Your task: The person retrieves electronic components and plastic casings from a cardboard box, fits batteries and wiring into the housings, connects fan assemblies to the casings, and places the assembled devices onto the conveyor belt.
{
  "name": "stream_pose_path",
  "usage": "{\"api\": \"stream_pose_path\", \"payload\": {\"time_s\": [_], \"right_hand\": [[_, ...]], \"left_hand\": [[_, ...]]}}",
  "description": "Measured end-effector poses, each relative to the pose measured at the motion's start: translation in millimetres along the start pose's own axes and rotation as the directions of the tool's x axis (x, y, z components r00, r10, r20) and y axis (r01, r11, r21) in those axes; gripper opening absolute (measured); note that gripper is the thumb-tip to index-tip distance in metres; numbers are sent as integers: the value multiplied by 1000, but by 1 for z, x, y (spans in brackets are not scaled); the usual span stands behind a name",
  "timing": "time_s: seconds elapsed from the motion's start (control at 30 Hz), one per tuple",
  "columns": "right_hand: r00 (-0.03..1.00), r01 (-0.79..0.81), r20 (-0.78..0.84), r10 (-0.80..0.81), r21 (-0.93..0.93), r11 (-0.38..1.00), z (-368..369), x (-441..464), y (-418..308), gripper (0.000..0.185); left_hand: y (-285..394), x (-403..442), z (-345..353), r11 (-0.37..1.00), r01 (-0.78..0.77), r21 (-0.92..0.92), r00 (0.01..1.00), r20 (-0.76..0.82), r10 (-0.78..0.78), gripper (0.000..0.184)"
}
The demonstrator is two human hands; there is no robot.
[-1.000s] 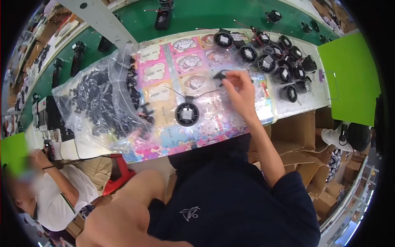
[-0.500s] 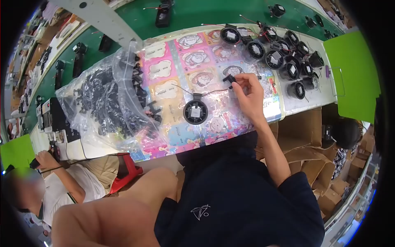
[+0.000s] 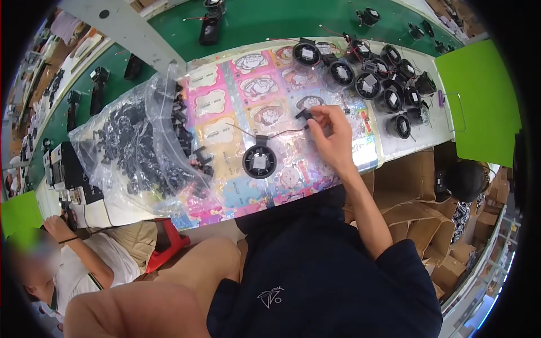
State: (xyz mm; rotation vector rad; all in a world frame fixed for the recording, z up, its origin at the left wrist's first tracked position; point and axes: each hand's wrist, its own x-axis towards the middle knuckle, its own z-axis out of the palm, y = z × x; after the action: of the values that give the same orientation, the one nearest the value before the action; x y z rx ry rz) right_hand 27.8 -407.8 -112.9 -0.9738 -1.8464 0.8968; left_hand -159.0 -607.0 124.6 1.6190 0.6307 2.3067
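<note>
black plastic piece (image 3: 305,114) pinched in the right hand (image 3: 333,134), near a round black unit (image 3: 259,162)

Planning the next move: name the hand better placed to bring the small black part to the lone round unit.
Right, likely: the right hand holds the small black part near the lone round unit; the left hand is out of view.

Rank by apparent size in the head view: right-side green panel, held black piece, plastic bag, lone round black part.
1. Plastic bag
2. Green panel at right
3. Lone round black part
4. Black piece in the right hand
</note>
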Motion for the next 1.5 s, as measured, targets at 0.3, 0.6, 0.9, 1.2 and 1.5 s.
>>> {"api": "stream_pose_path", "payload": {"time_s": [0.3, 0.6, 0.9, 1.2, 1.5], "right_hand": [[1000, -25, 19, 25, -29, 999, -4, -9, 1, 29], [988, -64, 154, 21, 281, 958, 13, 2, -33, 28], [911, -77, 412, 31, 97, 992, 41, 8, -51, 25], [773, -202, 613, 162, -4, 979, 30, 20, -51, 30], [822, -377, 496, 279, 106, 920, 29, 12, -29, 27]], "left_hand": [[2, -2, 1, 999, 10, 45, 1000, -12, -10, 40], [4, -9, 3, 996, -23, 91, 999, -47, 27, 37], [7, -9, 1, 993, -16, 120, 998, -60, 24, 34], [3, -9, -3, 995, -37, 88, 997, -68, 43, 32], [-8, -6, 13, 988, 7, 153, 1000, -31, -2, 29]]}}
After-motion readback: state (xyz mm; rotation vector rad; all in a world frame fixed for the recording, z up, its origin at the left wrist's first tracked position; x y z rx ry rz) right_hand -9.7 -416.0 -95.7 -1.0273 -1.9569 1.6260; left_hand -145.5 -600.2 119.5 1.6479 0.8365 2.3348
